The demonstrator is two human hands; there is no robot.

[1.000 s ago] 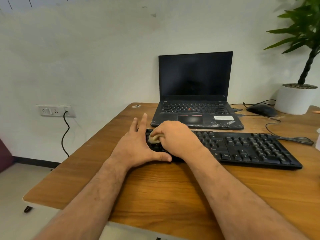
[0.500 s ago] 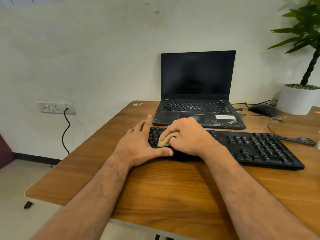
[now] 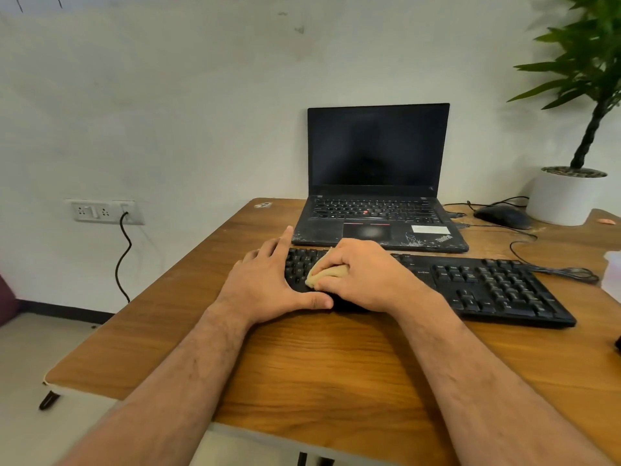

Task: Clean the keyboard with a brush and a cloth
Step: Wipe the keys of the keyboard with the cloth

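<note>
Head view: the long black plastic keyboard lies on the brown wooden counter, just before the black laptop. Left hand, fingers straight, braces its left end against sliding. Right hand has its grip curled round the bunched tan cloth, pressing it onto the keys.

Bright, even light; edges bowed, perhaps slightly soft.
</note>
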